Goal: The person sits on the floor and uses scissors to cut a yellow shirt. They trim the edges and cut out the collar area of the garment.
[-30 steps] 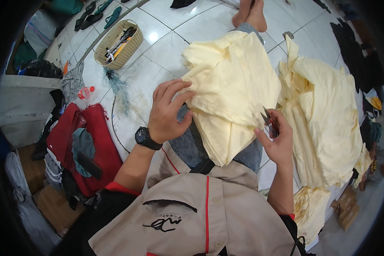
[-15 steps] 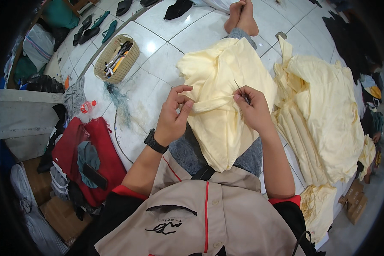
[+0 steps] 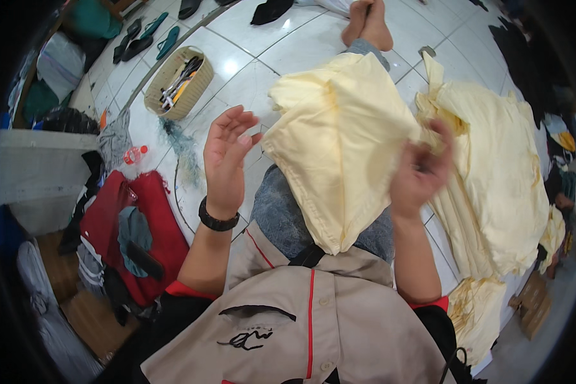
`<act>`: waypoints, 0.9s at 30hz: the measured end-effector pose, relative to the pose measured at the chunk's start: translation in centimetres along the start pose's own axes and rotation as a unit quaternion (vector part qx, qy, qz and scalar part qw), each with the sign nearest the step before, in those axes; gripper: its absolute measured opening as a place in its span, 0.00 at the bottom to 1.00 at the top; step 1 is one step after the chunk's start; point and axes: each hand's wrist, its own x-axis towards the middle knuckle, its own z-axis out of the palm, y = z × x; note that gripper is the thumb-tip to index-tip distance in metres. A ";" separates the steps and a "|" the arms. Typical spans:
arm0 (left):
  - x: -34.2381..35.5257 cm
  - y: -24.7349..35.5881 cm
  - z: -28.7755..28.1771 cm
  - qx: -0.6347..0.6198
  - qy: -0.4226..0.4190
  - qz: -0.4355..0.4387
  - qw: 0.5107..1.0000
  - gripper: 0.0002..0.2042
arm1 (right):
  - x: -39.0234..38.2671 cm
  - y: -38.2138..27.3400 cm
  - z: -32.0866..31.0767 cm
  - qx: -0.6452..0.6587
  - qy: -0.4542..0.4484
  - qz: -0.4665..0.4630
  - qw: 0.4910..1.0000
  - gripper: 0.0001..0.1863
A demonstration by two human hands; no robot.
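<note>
A pale yellow cloth piece is spread over my lap and thighs, with a seam running down its middle. My left hand is raised beside the cloth's left edge, open and apart from it, with the fingers loosely bent. At the cloth's right edge is my right hand, smeared by motion. Its fingers are curled round something small and dark, which looks like the thread snips whose thin metal point showed earlier. Whether this hand touches the cloth, I cannot tell.
A heap of the same yellow cloth lies at my right. Ahead on the left stands a basket of tools. Red fabric with a phone on it, a bottle and slippers are at left. Bare feet show ahead.
Both hands have moved apart, the left to the left and up, the right outward to the right. The left fingers have left the cloth fold, and the cloth lies flatter.
</note>
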 end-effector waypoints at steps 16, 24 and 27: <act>-3.6 -4.6 1.4 0.138 0.047 0.131 0.981 0.32 | -5.7 -3.1 1.5 -0.043 -0.381 0.046 0.923 0.09; -2.3 -2.1 1.0 0.495 -0.129 0.247 0.823 0.21 | -1.3 -2.8 -7.4 -0.291 -0.376 0.130 0.870 0.23; -3.2 -1.0 1.5 0.451 -0.117 0.233 0.853 0.20 | -1.9 -3.3 -6.7 -0.150 -0.297 0.148 0.931 0.28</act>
